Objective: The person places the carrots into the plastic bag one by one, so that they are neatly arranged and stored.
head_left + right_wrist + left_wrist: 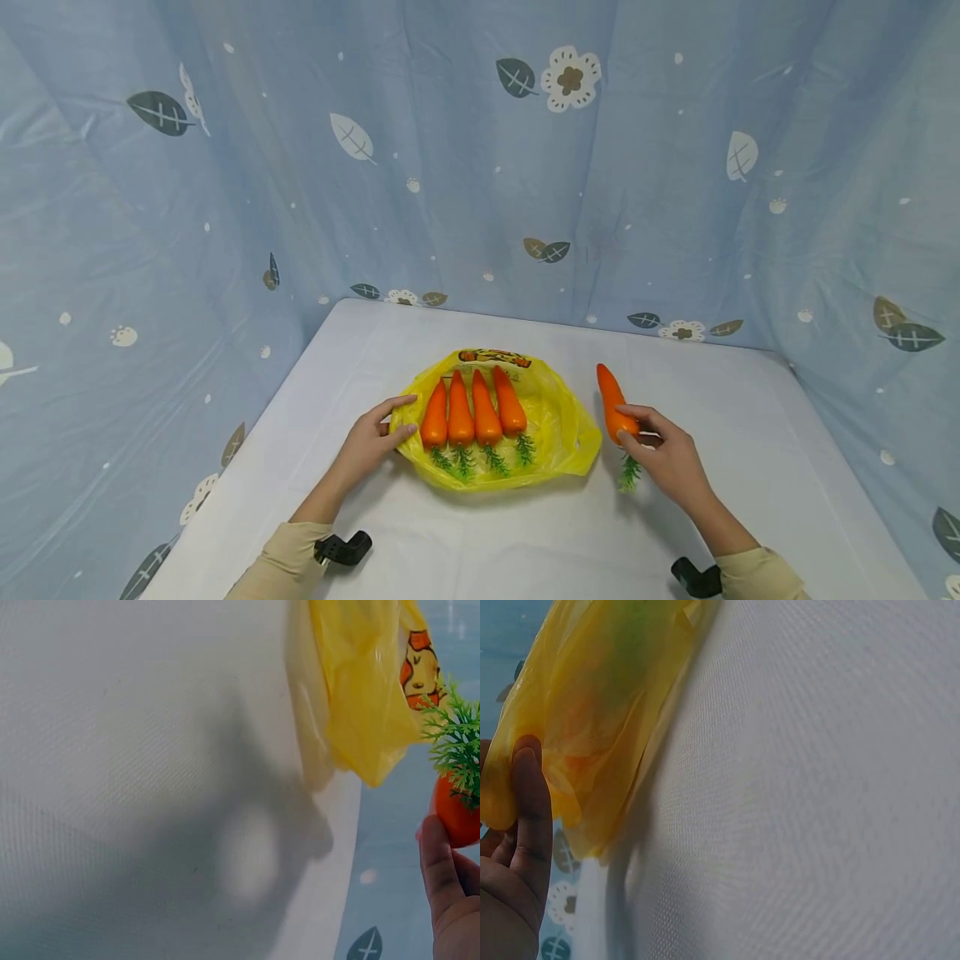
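Several orange carrots [460,412] with green tops lie side by side in a yellow plastic bag [558,417], which is spread wide on the table. My left hand [375,429] pinches the bag's left edge between thumb and fingers. Orange and green show blurred through the yellow film [622,690] in the left wrist view. To the right of the bag, my right hand [667,458] holds another carrot [611,396] near its thick end, leafy top toward me. In the right wrist view, that carrot's green top [459,739] stands close in front of the bag's printed side.
A white cloth covers the table [510,550]. Blue patterned curtains [450,167] hang behind it and at both sides. Black wrist-worn devices [343,548] sit at both cuffs. A hand-shaped shadow falls on the cloth in the right wrist view.
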